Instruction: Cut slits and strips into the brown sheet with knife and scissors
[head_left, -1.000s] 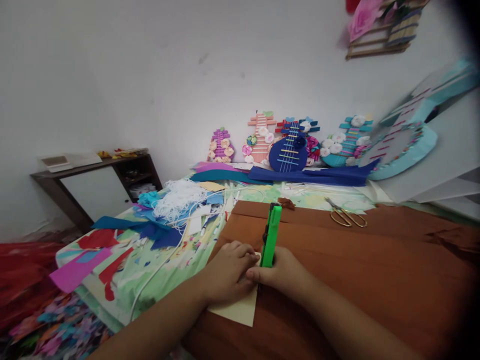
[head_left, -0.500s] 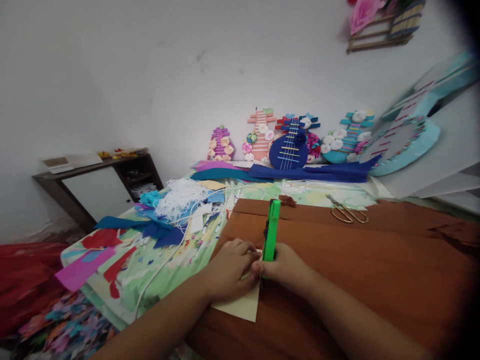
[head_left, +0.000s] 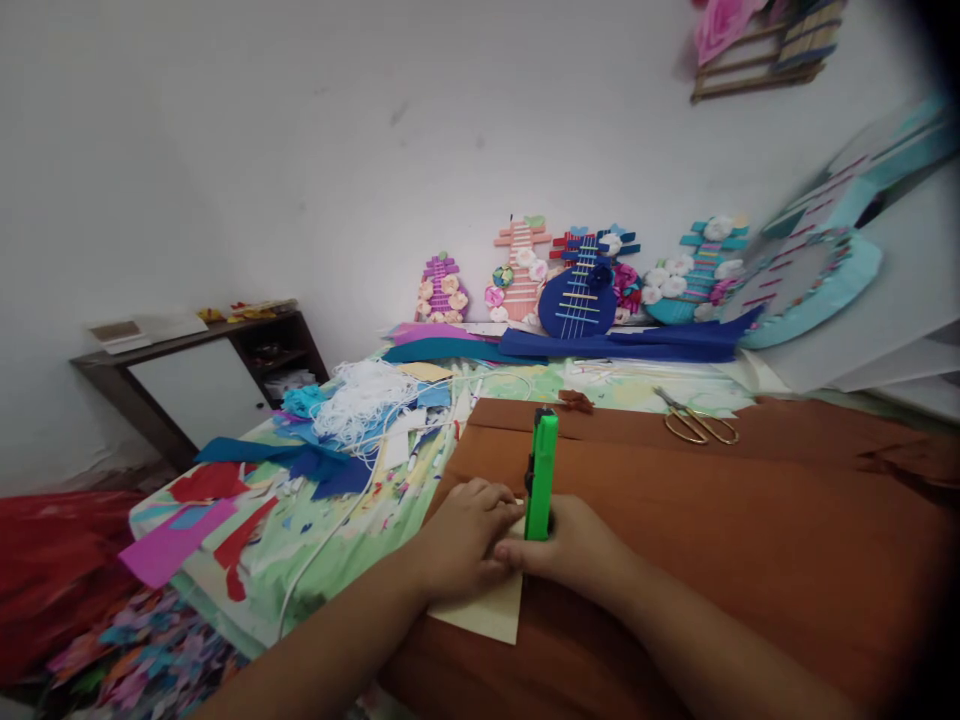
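Observation:
My right hand (head_left: 577, 550) is wrapped round a green utility knife (head_left: 541, 475), which stands nearly upright with a black slider on its left side. Its blade is hidden behind the hand. My left hand (head_left: 469, 540) lies over a cream card (head_left: 487, 615), fingers flat and pressing it down, its fingertips close to the right thumb. The knife is at the card's right edge. Beneath both is a large brown sheet (head_left: 712, 530) of paper or cloth, spread over the table.
Gold-handled scissors (head_left: 697, 425) lie at the brown sheet's far edge. White string (head_left: 367, 400) and coloured scraps (head_left: 180, 540) cover the left of the table. Decorated lute-shaped crafts (head_left: 577, 300) lean against the wall. A low cabinet (head_left: 195, 390) stands at left.
The knife and my right hand have shifted slightly toward me, and the knife's top now tilts a little differently. My left hand stays on the card. The view has moved slightly.

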